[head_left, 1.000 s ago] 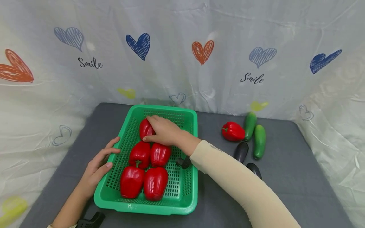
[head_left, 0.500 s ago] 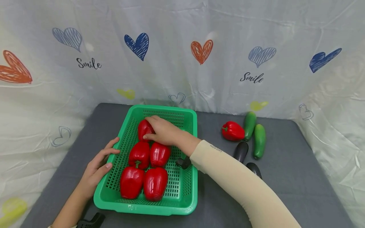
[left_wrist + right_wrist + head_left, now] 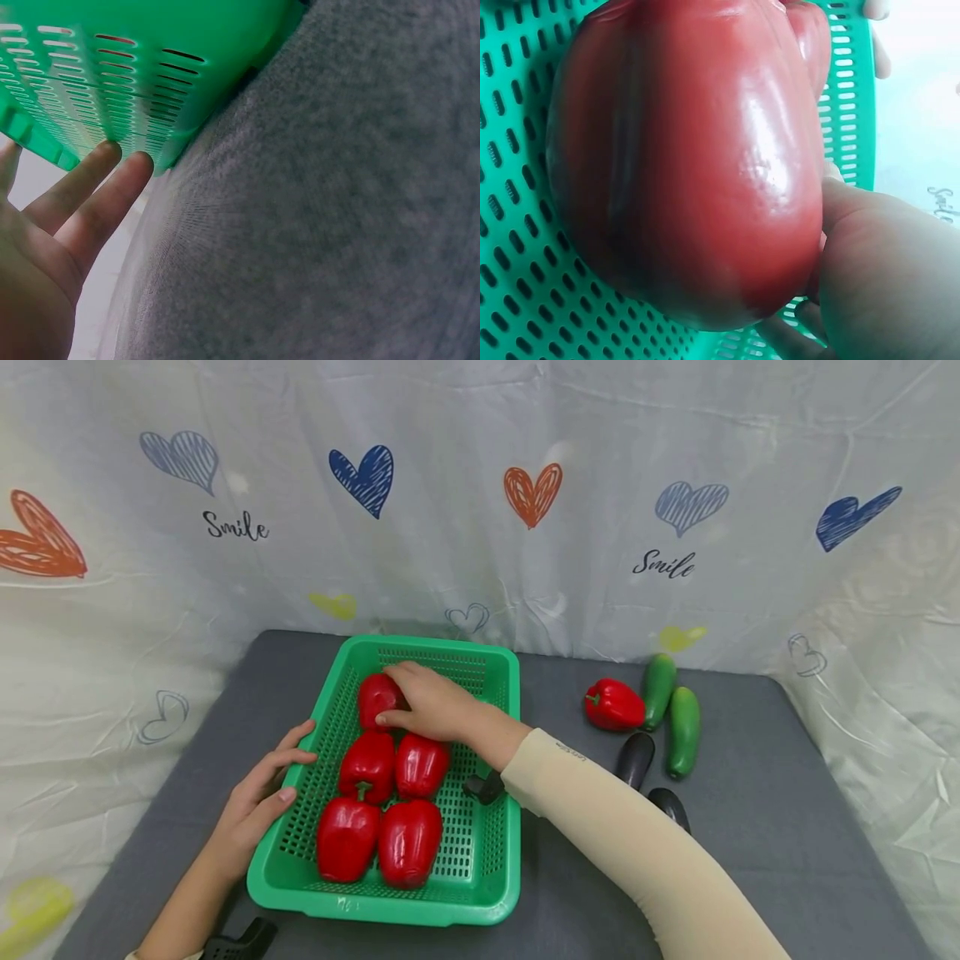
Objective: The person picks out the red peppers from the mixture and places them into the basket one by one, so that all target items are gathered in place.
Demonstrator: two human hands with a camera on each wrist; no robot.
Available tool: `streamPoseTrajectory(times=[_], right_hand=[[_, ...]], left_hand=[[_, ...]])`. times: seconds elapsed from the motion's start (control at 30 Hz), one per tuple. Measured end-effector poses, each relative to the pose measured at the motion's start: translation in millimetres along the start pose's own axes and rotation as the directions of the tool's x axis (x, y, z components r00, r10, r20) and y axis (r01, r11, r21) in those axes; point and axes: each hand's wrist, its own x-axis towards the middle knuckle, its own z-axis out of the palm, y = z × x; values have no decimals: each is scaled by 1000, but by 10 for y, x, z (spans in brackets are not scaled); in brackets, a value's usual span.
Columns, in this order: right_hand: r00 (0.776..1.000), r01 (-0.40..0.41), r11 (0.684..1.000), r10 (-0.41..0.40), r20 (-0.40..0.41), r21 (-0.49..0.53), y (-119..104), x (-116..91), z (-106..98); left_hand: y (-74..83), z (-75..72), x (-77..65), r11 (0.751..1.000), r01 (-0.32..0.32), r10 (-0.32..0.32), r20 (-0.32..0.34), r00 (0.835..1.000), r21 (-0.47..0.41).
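Observation:
A green plastic basket [image 3: 390, 908] with perforated walls holds several red bell peppers. My right hand [image 3: 433, 703] reaches into its far part and grips a red bell pepper [image 3: 377, 700] there, fingers over the far side and thumb on the near side. Just below that hand lies another bell pepper [image 3: 422, 767]; a large red pepper [image 3: 690, 165] fills most of the right wrist view. My left hand [image 3: 255, 797] rests at the basket's left rim, its fingers extended. In the left wrist view, fingertips [image 3: 139, 169] of that hand touch the slotted outer wall [image 3: 172, 112].
Right of the basket, a red bell pepper [image 3: 614, 704] lies beside two green cucumbers [image 3: 683, 732]. Nearer are two dark eggplants [image 3: 634, 760], partly hidden by the right sleeve [image 3: 622, 852]. A grey cloth covers the table [image 3: 765, 810]; a heart-printed curtain [image 3: 450, 560] hangs behind.
The bell pepper in my right hand has shifted slightly left, toward the basket's left wall. My left hand and the basket have stayed put.

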Motion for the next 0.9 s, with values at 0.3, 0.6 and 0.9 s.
streamPoseTrajectory(times=[0.3, 0.6, 0.9], right_hand=[[1000, -19, 1000, 19, -12, 2, -1, -7, -9], [999, -19, 1000, 19, -29, 3, -7, -21, -11], [999, -26, 1000, 26, -25, -17, -7, -24, -15]], left_hand=[[-8, -1, 6, 1000, -13, 13, 1, 1000, 2], [-1, -8, -9, 1000, 1, -1, -1, 1000, 4], [56, 0, 3, 999, 41, -41, 4, 999, 20]])
